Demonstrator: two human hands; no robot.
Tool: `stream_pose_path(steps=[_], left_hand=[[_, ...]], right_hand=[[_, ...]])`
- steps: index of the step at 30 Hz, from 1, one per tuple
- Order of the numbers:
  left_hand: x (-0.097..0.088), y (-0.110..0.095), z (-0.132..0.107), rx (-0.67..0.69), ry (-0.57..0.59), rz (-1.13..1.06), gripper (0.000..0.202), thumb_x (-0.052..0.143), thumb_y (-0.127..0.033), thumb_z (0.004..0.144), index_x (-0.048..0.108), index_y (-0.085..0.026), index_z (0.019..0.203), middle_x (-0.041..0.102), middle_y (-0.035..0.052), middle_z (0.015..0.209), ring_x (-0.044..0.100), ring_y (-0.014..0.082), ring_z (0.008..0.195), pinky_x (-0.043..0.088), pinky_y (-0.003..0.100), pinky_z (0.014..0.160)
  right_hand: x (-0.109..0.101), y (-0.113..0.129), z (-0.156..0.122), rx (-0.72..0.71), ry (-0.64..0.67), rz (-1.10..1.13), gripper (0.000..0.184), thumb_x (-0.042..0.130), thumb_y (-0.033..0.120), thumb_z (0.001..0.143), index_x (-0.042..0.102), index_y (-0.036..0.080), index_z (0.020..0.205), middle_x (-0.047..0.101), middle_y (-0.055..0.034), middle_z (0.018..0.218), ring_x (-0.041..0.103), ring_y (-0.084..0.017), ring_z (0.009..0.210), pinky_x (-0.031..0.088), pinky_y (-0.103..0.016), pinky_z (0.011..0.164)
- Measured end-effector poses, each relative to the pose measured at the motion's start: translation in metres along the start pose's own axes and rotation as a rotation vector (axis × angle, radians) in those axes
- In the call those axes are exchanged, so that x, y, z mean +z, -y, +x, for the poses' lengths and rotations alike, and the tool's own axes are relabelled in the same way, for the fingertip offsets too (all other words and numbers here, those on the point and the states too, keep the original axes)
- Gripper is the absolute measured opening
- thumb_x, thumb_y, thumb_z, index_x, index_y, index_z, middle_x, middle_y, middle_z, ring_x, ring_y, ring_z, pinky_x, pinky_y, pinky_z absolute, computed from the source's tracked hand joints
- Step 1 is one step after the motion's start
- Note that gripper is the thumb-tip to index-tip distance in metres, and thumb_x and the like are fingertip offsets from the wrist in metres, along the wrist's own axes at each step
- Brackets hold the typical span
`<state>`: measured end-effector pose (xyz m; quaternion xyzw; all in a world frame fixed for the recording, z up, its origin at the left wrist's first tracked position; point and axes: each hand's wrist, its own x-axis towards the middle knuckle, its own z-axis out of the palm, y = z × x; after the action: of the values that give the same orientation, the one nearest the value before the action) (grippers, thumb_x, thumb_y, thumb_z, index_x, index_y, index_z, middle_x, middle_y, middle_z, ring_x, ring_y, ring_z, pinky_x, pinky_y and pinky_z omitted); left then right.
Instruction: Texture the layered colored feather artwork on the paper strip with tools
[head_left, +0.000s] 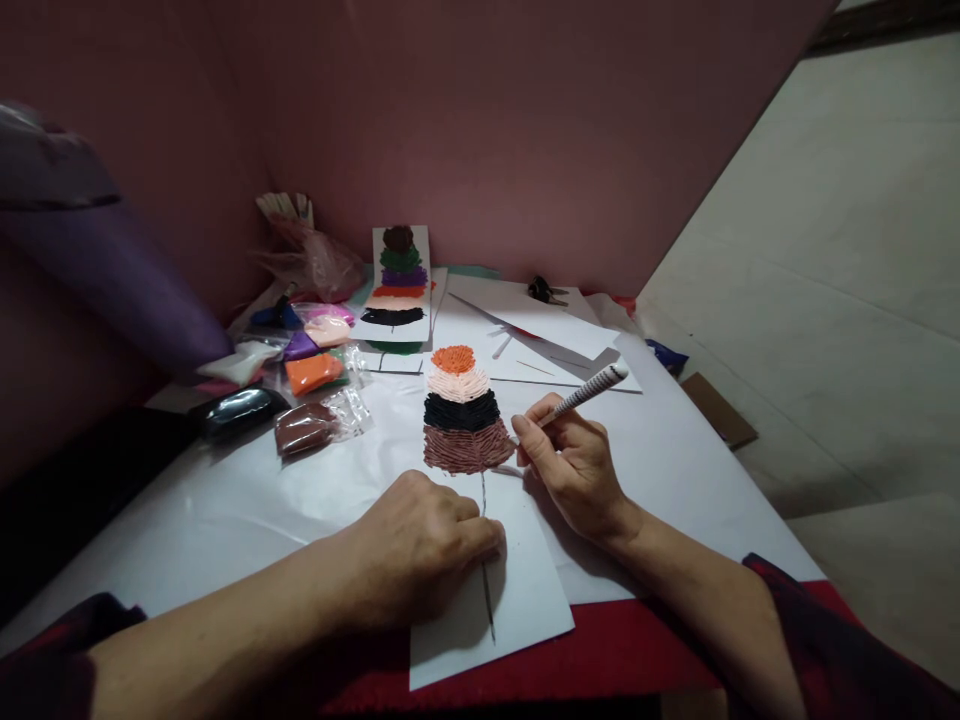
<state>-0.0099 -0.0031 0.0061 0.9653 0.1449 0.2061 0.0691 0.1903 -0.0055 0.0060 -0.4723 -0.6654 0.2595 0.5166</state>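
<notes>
My right hand is closed round a white patterned stylus, whose tip meets the right edge of the brown clay band. That band is the bottom layer of a striped clay shape in orange, peach, black and brown, on a white card with a drawn stem. My left hand lies curled, knuckles up, on the card just below the shape, pressing it down; I see nothing in its fingers.
Packets of coloured clay lie at the left, with a black one and a brown one. A finished multicoloured card leans at the back. White sheets lie behind. A pink wall rises beyond; a purple object is at far left.
</notes>
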Motion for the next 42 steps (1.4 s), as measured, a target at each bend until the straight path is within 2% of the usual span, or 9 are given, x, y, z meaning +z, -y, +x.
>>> stream_pose_path(steps=[8, 13, 22, 28, 36, 42], left_hand=[[-0.0004, 0.0008, 0.0003, -0.018, 0.010, -0.012, 0.026, 0.047, -0.006, 0.084, 0.069, -0.020, 0.090, 0.058, -0.0029, 0.058, 0.046, 0.0129, 0.046, 0.024, 0.032, 0.043], [-0.0003, 0.0006, -0.0007, -0.021, 0.005, -0.033, 0.026, 0.047, -0.006, 0.083, 0.068, -0.020, 0.088, 0.059, -0.0030, 0.058, 0.047, 0.0127, 0.046, 0.025, 0.032, 0.043], [-0.0012, -0.0004, 0.0007, -0.034, 0.033, -0.036, 0.026, 0.047, -0.005, 0.082, 0.067, -0.020, 0.086, 0.060, -0.0024, 0.059, 0.048, 0.0119, 0.046, 0.027, 0.029, 0.044], [-0.0023, -0.0011, 0.0010, -0.035, 0.046, -0.037, 0.026, 0.046, -0.005, 0.082, 0.067, -0.019, 0.086, 0.060, -0.0020, 0.059, 0.049, 0.0120, 0.046, 0.027, 0.029, 0.044], [-0.0030, -0.0006, 0.0016, -0.042, 0.059, -0.024, 0.024, 0.050, -0.004, 0.080, 0.067, -0.019, 0.087, 0.061, -0.0021, 0.060, 0.050, 0.0115, 0.047, 0.027, 0.028, 0.045], [-0.0024, -0.0002, 0.0011, -0.043, 0.058, -0.026, 0.024, 0.049, -0.006, 0.082, 0.068, -0.019, 0.088, 0.061, -0.0019, 0.060, 0.051, 0.0119, 0.047, 0.028, 0.028, 0.045]], right_hand=[[0.0000, 0.0020, -0.0007, 0.014, 0.022, -0.012, 0.020, 0.054, 0.028, 0.094, 0.053, 0.020, 0.075, 0.052, 0.0048, 0.055, 0.047, -0.010, 0.045, 0.039, -0.024, 0.044], [0.0013, 0.0019, -0.0015, 0.073, -0.027, 0.052, 0.020, 0.055, 0.030, 0.095, 0.051, 0.021, 0.078, 0.053, 0.0058, 0.056, 0.045, -0.008, 0.041, 0.039, -0.023, 0.043], [0.0007, 0.0001, -0.0010, 0.092, 0.058, 0.046, 0.020, 0.054, 0.031, 0.095, 0.051, 0.021, 0.078, 0.051, 0.0057, 0.053, 0.047, -0.010, 0.043, 0.039, -0.023, 0.042], [0.0004, 0.0013, -0.0009, 0.098, -0.003, 0.086, 0.020, 0.056, 0.031, 0.094, 0.051, 0.021, 0.078, 0.053, 0.0061, 0.054, 0.044, -0.008, 0.039, 0.038, -0.023, 0.040], [0.0005, 0.0011, -0.0014, 0.093, 0.047, 0.010, 0.022, 0.055, 0.031, 0.095, 0.052, 0.020, 0.076, 0.053, 0.0049, 0.053, 0.046, -0.009, 0.042, 0.038, -0.023, 0.041], [0.0015, 0.0006, -0.0017, 0.115, 0.011, 0.097, 0.021, 0.057, 0.032, 0.095, 0.051, 0.021, 0.077, 0.053, 0.0062, 0.053, 0.045, -0.008, 0.039, 0.038, -0.022, 0.040]])
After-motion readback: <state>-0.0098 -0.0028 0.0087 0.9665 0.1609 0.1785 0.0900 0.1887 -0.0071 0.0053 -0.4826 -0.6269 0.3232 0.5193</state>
